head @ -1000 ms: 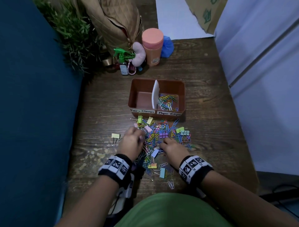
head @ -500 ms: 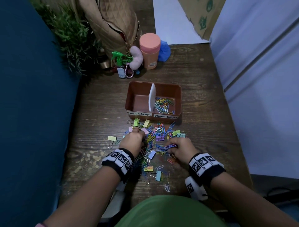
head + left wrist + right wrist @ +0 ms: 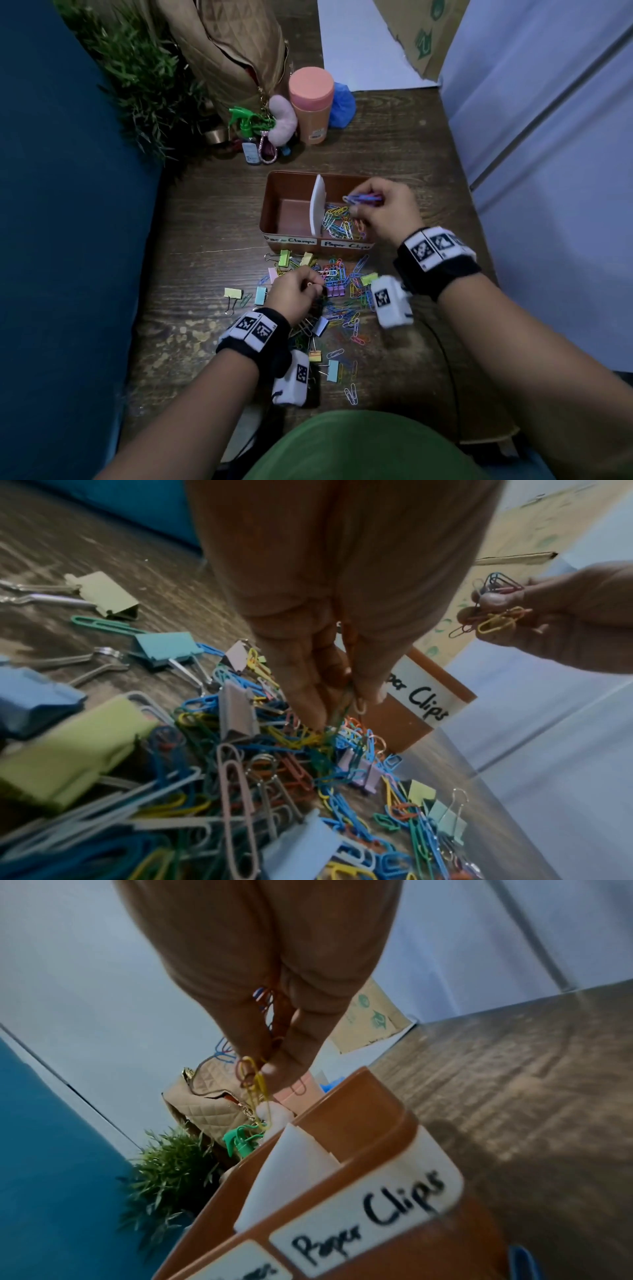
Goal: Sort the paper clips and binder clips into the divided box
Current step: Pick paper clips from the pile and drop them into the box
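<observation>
A brown divided box point(image 3: 274, 192) stands mid-table, a white divider point(image 3: 318, 205) splitting it. Its right compartment, labelled Paper Clips point(image 3: 369, 1221), holds coloured paper clips point(image 3: 339, 222); the left one looks empty. My right hand point(image 3: 373, 205) hovers over the right compartment and pinches a bunch of paper clips point(image 3: 363, 198), also seen dangling in the right wrist view point(image 3: 255, 1080). In front of the box lies a mixed pile of paper clips and binder clips point(image 3: 342, 284). My left hand point(image 3: 298, 294) rests in that pile, its fingertips point(image 3: 342, 696) pinching paper clips.
At the back stand a peach tumbler point(image 3: 311, 106), a quilted tan bag point(image 3: 233, 51), a green spray bottle point(image 3: 246, 130) and a plant point(image 3: 137, 78). A blue wall runs along the left, a pale panel along the right. Loose binder clips point(image 3: 233, 294) lie left of the pile.
My right hand has lifted a bunch of paper clips out of the pile and carried it up over the box's right compartment. The left hand stayed in the pile.
</observation>
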{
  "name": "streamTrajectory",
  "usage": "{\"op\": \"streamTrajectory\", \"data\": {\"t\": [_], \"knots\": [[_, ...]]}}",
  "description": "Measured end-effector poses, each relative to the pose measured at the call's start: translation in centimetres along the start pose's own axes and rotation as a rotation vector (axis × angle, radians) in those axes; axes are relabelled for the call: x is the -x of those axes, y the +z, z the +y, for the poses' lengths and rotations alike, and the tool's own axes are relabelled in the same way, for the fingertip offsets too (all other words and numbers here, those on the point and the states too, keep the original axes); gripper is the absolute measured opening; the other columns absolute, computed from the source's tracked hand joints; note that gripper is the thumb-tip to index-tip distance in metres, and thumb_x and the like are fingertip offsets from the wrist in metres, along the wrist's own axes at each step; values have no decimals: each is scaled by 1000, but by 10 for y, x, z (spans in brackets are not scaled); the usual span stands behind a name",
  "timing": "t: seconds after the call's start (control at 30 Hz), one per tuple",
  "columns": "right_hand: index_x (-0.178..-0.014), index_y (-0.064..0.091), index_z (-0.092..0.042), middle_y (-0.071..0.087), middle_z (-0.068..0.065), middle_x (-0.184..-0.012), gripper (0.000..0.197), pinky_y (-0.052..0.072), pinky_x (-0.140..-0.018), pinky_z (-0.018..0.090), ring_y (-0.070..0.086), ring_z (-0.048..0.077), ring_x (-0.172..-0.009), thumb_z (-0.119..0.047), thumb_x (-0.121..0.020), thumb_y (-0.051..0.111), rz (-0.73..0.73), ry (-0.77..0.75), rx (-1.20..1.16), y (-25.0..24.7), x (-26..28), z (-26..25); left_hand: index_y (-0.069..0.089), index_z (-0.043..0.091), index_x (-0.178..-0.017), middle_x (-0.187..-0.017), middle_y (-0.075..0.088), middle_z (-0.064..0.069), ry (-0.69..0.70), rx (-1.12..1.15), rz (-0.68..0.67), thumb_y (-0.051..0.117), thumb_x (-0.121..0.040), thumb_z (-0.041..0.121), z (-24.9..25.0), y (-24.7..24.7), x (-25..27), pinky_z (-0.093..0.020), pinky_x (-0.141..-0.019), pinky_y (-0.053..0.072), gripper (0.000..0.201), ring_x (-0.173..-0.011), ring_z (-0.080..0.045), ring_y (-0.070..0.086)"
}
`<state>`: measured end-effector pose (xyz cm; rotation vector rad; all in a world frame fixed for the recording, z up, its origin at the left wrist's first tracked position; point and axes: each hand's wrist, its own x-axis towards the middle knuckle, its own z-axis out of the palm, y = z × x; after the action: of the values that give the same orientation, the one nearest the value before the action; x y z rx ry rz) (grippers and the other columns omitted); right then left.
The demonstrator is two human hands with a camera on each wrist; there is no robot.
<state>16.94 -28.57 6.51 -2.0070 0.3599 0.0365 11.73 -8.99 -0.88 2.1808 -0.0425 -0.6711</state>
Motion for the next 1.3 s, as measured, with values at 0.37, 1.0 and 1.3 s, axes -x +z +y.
{"op": "streamTrajectory", "data": {"t": [0.37,1.0,1.3], "knots": [[-101,65,-15,70,6,-97,22,50,-81,28,62,18,-85,-9,-80,68,61,-173,351,4,38,19,62,16,-114,-115,58,-7,65,-232,-23,65,-85,12,-10,15,1,-29,-90,45,29,-103,-24,58],[-123,41,-26,46,6,-116,58,51,-71,37,48,28,-102,-5,-76,68,-478,-164,779,68,121,119,56,16,-116,-116,45,-11,116,-558,-92,65,-78,9,-18,20,16,-42,-80,52,39,-95,-35,60],[-113,53,1,53,24,-109,39,47,-75,43,54,37,-101,13,-76,48,-532,-263,759,68,118,95,60,12,-112,-116,51,-11,169,-679,-115,55,-88,14,-17,22,18,-40,-75,49,25,-95,-32,62]]}}
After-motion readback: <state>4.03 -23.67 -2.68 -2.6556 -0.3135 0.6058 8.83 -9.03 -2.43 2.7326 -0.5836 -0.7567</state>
